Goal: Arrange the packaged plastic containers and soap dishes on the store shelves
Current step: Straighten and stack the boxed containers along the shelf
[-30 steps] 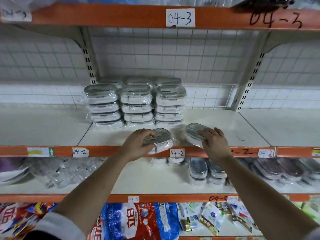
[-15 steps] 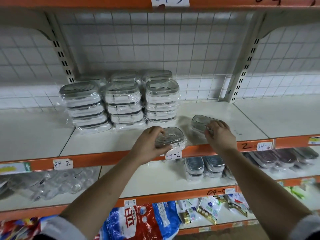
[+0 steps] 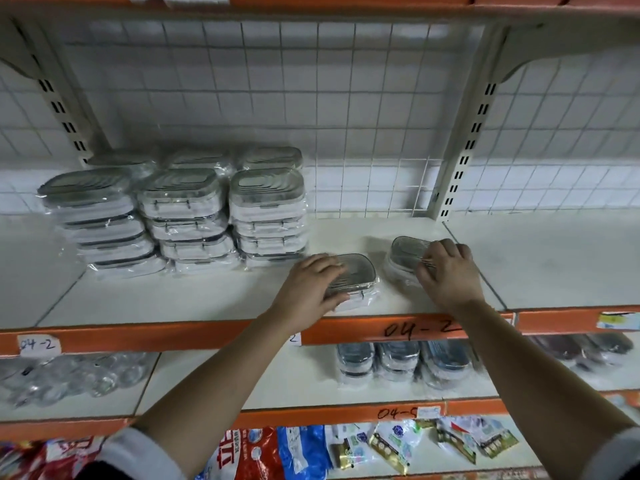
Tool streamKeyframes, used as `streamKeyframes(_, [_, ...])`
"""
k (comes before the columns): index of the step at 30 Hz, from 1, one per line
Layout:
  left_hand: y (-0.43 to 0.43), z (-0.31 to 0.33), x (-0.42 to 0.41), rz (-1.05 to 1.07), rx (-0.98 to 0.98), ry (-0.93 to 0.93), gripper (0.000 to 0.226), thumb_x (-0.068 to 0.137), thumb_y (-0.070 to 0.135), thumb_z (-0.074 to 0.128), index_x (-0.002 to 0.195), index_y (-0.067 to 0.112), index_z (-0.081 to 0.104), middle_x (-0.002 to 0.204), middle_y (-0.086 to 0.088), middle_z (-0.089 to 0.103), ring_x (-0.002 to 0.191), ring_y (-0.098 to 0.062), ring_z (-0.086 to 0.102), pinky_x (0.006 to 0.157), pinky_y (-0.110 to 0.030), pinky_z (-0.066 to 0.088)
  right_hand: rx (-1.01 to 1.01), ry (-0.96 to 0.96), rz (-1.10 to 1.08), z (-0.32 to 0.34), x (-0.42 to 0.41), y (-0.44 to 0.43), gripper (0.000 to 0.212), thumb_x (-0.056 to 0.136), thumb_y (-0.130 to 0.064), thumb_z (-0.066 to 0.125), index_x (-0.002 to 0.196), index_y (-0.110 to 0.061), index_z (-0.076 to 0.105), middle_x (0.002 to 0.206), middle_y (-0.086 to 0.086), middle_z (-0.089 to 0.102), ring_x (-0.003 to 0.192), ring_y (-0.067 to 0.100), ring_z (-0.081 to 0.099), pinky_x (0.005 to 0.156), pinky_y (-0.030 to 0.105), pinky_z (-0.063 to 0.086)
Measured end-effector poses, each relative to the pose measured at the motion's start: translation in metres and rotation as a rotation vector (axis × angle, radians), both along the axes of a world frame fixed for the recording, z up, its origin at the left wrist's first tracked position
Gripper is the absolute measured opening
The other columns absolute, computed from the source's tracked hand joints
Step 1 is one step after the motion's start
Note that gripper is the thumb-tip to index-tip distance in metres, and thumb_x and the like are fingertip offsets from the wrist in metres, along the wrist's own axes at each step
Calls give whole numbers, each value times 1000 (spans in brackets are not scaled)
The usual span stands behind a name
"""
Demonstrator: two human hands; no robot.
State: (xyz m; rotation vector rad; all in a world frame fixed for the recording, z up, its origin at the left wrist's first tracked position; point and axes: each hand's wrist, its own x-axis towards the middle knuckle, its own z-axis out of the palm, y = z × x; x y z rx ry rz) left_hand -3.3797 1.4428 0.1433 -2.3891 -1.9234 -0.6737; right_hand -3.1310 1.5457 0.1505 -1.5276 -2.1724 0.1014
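Observation:
Two wrapped soap dishes with grey slatted tops lie on the white shelf marked 04-2. My left hand grips the nearer soap dish from its left side, thumb at its front edge. My right hand holds the other soap dish, fingers curled over its right end. Left of them, against the wire-grid back, stand stacks of packaged white containers, several high, in two rows.
The shelf's right half holds nothing beyond a slotted upright post. The shelf below carries more wrapped dishes and clear plastic items. Bagged goods lie on the lowest shelf. An orange shelf edge runs overhead.
Both hands have pushed their soap dishes farther back onto the shelf, away from the orange front edge. The camera has moved closer and tilted down.

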Motion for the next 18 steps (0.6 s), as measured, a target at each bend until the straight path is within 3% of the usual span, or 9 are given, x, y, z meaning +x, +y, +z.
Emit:
streamKeyframes(8, [77,6,32,215,-6,-55,44,92,22,63,135,14,56,134,-6,50,126,-24,44,105,-27,28,12,33,-2,-10,21,33,35,89,-28,61,111,-1,55,115,18,54,112,38,43,83,48,44])
streamKeyframes(12, [114,9,25,337,-8,50,42,93,23,62,134,20,56,136,-2,54,124,-26,43,107,-30,28,26,40,14,-12,20,36,37,85,-31,65,108,-4,57,115,15,54,114,37,43,85,48,44])
streamKeyframes(18, [149,7,20,413,-44,98,40,93,5,52,131,18,56,132,-7,55,123,-29,50,107,-38,35,19,30,31,-17,21,40,42,84,-39,63,112,-9,53,121,11,51,118,36,39,90,50,44])
